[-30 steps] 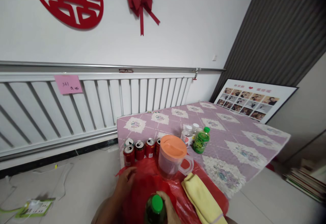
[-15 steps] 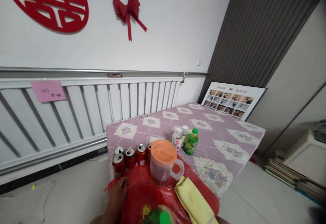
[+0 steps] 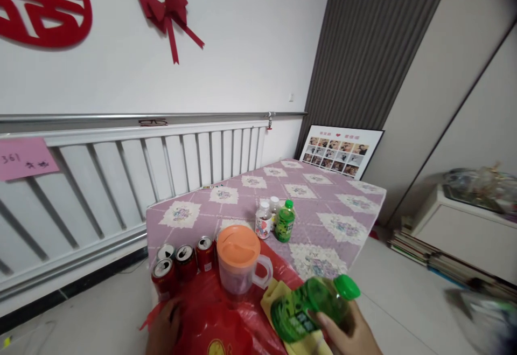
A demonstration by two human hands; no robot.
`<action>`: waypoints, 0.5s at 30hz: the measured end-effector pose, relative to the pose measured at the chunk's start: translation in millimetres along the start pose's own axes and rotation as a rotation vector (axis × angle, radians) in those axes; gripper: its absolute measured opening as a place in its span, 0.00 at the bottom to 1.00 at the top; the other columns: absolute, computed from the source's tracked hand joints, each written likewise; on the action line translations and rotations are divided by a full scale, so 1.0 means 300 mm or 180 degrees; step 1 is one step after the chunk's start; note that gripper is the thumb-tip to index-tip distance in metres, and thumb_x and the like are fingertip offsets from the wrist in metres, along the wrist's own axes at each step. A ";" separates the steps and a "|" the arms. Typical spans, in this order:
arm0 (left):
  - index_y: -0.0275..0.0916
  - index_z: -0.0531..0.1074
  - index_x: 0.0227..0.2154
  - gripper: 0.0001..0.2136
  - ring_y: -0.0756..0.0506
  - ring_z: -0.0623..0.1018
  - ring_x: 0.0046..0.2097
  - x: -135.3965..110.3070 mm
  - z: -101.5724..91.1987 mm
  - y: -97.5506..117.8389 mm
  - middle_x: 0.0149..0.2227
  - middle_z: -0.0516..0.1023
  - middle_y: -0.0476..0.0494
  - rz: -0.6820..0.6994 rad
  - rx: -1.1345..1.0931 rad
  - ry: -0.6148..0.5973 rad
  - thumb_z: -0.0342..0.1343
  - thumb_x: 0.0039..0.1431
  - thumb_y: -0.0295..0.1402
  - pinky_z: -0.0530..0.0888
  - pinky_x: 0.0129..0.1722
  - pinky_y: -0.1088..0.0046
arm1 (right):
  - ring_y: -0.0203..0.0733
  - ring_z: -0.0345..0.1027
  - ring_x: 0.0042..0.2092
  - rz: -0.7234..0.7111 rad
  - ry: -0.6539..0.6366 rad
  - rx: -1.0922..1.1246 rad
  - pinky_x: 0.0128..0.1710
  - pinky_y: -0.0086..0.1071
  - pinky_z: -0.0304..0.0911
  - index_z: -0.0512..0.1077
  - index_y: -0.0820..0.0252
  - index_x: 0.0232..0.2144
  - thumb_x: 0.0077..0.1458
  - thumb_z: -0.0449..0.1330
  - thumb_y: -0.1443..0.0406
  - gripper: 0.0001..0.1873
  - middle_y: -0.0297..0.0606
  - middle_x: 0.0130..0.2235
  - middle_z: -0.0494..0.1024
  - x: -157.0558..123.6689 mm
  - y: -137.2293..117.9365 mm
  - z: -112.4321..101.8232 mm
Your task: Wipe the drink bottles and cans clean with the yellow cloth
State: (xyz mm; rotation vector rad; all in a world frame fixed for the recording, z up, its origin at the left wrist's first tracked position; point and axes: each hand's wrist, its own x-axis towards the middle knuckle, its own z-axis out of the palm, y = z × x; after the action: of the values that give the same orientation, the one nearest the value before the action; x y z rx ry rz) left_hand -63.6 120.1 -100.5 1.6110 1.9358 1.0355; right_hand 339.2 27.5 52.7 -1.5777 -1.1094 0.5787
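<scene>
My right hand [image 3: 343, 325] is closed around a green bottle [image 3: 301, 309] with a green cap, held tilted above a folded yellow cloth [image 3: 272, 297]. My left hand [image 3: 166, 325] has its fingers curled on the red plastic bag [image 3: 226, 320] at the table's near left. A clear pitcher [image 3: 238, 279] with an orange lid [image 3: 238, 245] stands upright between the hands, farther back. Several open red drink cans [image 3: 186, 263] stand together beyond my left hand. Behind the pitcher are a second green bottle [image 3: 285, 223] and two small white-capped bottles [image 3: 264, 220].
A purple floral cloth [image 3: 258, 196] covers the table, which reaches back toward a white radiator [image 3: 169, 166]. A framed photo board [image 3: 339, 153] leans at the far end. To the right, books [image 3: 407, 247] are stacked on the floor beside a white cabinet [image 3: 448, 220].
My right hand has lifted the green bottle from the bottom edge up and to the right, over the yellow cloth. The view has turned right. My left hand stays on the bag.
</scene>
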 end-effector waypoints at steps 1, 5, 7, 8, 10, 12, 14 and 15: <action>0.43 0.80 0.33 0.12 0.37 0.87 0.43 0.001 0.001 -0.005 0.38 0.89 0.42 -0.0009 0.0002 0.0006 0.51 0.51 0.34 0.82 0.46 0.60 | 0.58 0.80 0.45 0.0032 0.0147 0.0058 0.45 0.44 0.76 0.73 0.55 0.47 0.43 0.66 0.48 0.30 0.46 0.41 0.85 0.047 -0.014 -0.005; 0.43 0.80 0.32 0.12 0.36 0.87 0.42 0.012 0.002 -0.027 0.37 0.89 0.43 -0.0017 0.0004 -0.0008 0.52 0.50 0.34 0.83 0.44 0.59 | 0.56 0.78 0.46 0.0012 0.0396 0.0258 0.44 0.44 0.75 0.71 0.57 0.44 0.41 0.69 0.50 0.29 0.45 0.42 0.83 0.247 -0.023 0.015; 0.44 0.80 0.30 0.11 0.36 0.87 0.41 0.019 0.002 -0.038 0.36 0.89 0.43 -0.0011 0.0004 -0.0016 0.52 0.49 0.34 0.83 0.44 0.60 | 0.56 0.78 0.44 0.0047 0.0391 0.0304 0.39 0.44 0.75 0.71 0.59 0.44 0.41 0.69 0.50 0.30 0.45 0.42 0.83 0.332 0.000 0.042; 0.44 0.79 0.30 0.10 0.36 0.87 0.41 0.022 0.002 -0.042 0.35 0.89 0.44 -0.0006 0.0005 -0.0015 0.53 0.48 0.34 0.83 0.44 0.60 | 0.55 0.78 0.42 0.0066 0.0378 0.0330 0.37 0.43 0.75 0.71 0.59 0.44 0.42 0.69 0.50 0.30 0.45 0.41 0.83 0.368 0.014 0.057; 0.45 0.79 0.29 0.09 0.36 0.87 0.40 0.027 0.004 -0.049 0.34 0.88 0.44 0.0009 0.0006 -0.0001 0.54 0.47 0.34 0.83 0.43 0.61 | 0.54 0.78 0.40 0.0083 0.0361 0.0369 0.34 0.42 0.75 0.71 0.59 0.44 0.42 0.68 0.50 0.29 0.43 0.39 0.83 0.426 0.045 0.087; 0.45 0.79 0.28 0.08 0.36 0.86 0.39 0.029 0.007 -0.056 0.32 0.88 0.45 0.0029 0.0005 0.0018 0.54 0.48 0.35 0.84 0.41 0.61 | 0.53 0.78 0.39 0.0059 0.0364 0.0374 0.35 0.42 0.74 0.72 0.59 0.43 0.42 0.68 0.51 0.28 0.41 0.37 0.83 0.471 0.073 0.115; 0.46 0.78 0.27 0.07 0.36 0.86 0.38 0.031 0.010 -0.064 0.32 0.88 0.46 0.0050 -0.0001 0.0035 0.55 0.48 0.36 0.84 0.40 0.61 | 0.53 0.78 0.40 0.0000 0.0372 0.0337 0.38 0.43 0.74 0.72 0.59 0.42 0.41 0.69 0.51 0.27 0.40 0.36 0.83 0.505 0.095 0.139; 0.47 0.78 0.27 0.07 0.36 0.86 0.38 0.032 0.011 -0.068 0.32 0.88 0.46 0.0060 -0.0007 0.0040 0.55 0.48 0.37 0.84 0.39 0.62 | 0.53 0.77 0.41 -0.0036 0.0369 0.0305 0.40 0.44 0.74 0.73 0.59 0.42 0.41 0.69 0.51 0.27 0.41 0.36 0.83 0.520 0.103 0.151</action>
State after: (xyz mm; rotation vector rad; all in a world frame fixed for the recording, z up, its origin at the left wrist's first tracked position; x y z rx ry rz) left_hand -76.8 129.0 -116.6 1.6284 1.9306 1.0574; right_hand 383.0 186.0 37.4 -1.5022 -0.9893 0.5188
